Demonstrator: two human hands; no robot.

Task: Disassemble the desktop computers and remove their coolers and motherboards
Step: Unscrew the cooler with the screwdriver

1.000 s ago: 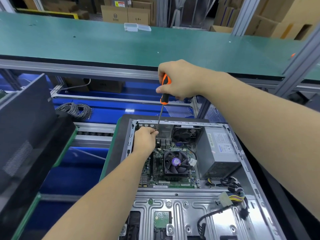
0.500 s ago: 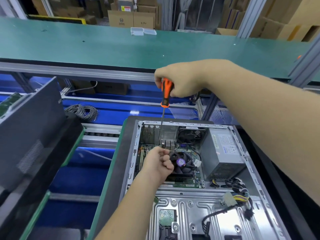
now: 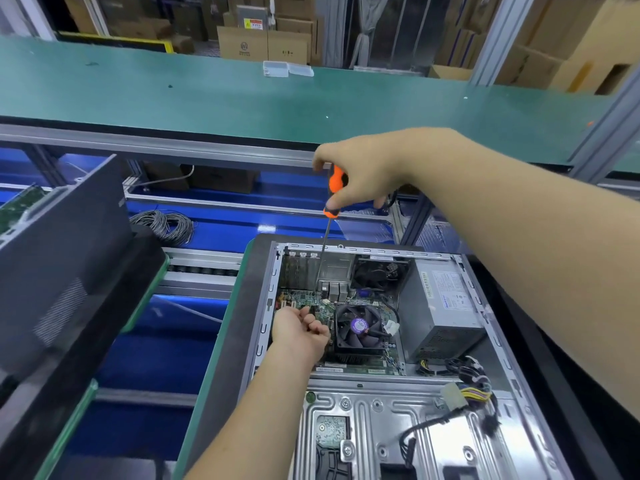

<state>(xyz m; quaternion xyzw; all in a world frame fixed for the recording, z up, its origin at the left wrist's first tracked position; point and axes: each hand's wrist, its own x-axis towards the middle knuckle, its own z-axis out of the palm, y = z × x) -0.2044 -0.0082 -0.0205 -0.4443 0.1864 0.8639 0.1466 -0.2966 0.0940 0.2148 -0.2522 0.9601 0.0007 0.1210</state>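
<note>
Screwdriver (image 3: 335, 188) handle mostly buried in the right hand (image 3: 360, 171); only the orange collar and shaft show. Tip lands near the motherboard (image 3: 304, 299) top edge, too small to tell if it's seated in a screw. Left hand (image 3: 300, 328) is curled over the board's left part, covering the slots there; can't tell if the fist holds anything. Cooler (image 3: 360, 325) heatsink fins partly hidden under its fan. Power supply (image 3: 440, 306) label text unreadable. Open case (image 3: 512, 368) cut off by the bottom edge, drive bay area incomplete. Dark case (image 3: 59, 258) at left cropped by the frame edge, its contents not visible. Both forearms run out of frame.
</note>
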